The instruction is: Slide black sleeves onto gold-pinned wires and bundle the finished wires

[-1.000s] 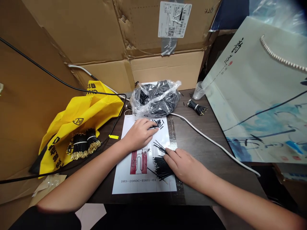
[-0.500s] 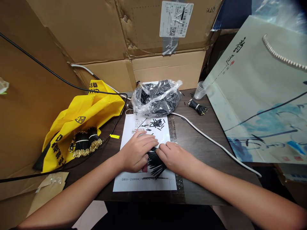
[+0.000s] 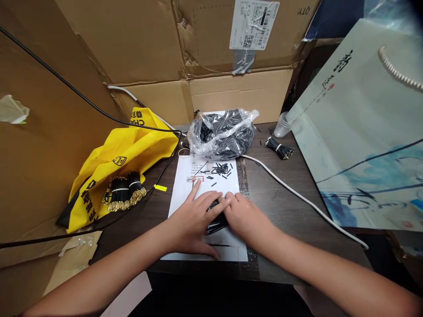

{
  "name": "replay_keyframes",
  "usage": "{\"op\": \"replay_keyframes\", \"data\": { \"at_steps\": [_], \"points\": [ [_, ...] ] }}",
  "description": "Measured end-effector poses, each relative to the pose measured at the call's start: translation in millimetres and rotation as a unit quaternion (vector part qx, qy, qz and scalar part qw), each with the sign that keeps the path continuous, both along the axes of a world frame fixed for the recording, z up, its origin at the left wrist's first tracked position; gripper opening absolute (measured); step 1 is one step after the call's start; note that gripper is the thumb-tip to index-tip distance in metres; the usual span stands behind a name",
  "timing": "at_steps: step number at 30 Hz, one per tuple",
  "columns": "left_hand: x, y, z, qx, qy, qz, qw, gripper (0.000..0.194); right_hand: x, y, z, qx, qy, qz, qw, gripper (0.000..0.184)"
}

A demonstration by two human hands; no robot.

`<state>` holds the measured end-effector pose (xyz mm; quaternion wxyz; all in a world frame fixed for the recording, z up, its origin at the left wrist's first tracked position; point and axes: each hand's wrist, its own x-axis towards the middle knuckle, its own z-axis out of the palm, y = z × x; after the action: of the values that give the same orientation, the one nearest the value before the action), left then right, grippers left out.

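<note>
"Looking down, what do our hands do?"

"Our left hand [image 3: 194, 220] and right hand [image 3: 246, 215] cup together, almost closed, pressing a bundle of thin black wires [image 3: 214, 223] onto a white paper sheet [image 3: 231, 248]."

"Which way does the bundle lie?"

"Its long side slants from low left to high right, and our fingers hide most of it."

"What could go wrong?"

"If we press too lightly, wires could slip out and mix with the short black pieces [image 3: 220, 169] higher up the sheet."
</note>
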<state>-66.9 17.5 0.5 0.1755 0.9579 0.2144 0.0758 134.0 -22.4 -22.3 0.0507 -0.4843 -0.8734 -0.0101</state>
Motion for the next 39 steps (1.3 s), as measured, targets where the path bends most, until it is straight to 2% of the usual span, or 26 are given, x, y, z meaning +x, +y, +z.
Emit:
{"op": "replay_keyframes", "data": {
  "at_steps": [3, 7, 13, 21, 24, 27, 29, 33, 39],
  "points": [
    [0, -2, -1.6, 0.011, 0.009, 0.016, 1.0, 0.109, -1, -1, 3.3, -0.006, -0.008, -0.004, 1.0, 0.035],
    [0, -4, -1.7, 0.009, 0.007, 0.033, 0.999, 0.097, -2, -8, 9.9, -0.018, -0.019, 0.023, 0.999, 0.035],
    [1, -4, -2.5, 0.042, 0.01, 0.052, 0.998, 0.079, -1, -17, 21.4, -0.058, -0.014, 0.019, 0.998, 0.049],
    [5, -4, 3.2, 0.048, 0.035, 0.044, 0.997, 0.082, 4, -23, 34.9, -0.099, 0.018, 0.022, 0.995, 0.063],
    [7, -5, 5.8, 0.048, 0.056, 0.051, 0.996, 0.085, 4, -27, 32.5, -0.092, 0.03, 0.019, 0.995, 0.068],
    [10, -6, 6.6, 0.05, 0.066, 0.058, 0.995, 0.086, 3, -30, 24.4, -0.05, 0.011, 0.001, 0.999, 0.072],
    [11, -8, 6.0, 0.058, 0.065, 0.061, 0.994, 0.083, 3, -30, 17.6, -0.018, -0.009, 0.001, 1.0, 0.067],
    [13, -19, 4.7, 0.086, 0.082, 0.081, 0.99, 0.074, 6, -24, 7.8, 0.016, -0.01, 0.048, 0.999, 0.047],
    [12, -40, 0.4, 0.126, 0.093, 0.171, 0.973, 0.07, 13, 1, 3.1, 0.036, 0.003, 0.159, 0.987, 0.035]
  ]
}}
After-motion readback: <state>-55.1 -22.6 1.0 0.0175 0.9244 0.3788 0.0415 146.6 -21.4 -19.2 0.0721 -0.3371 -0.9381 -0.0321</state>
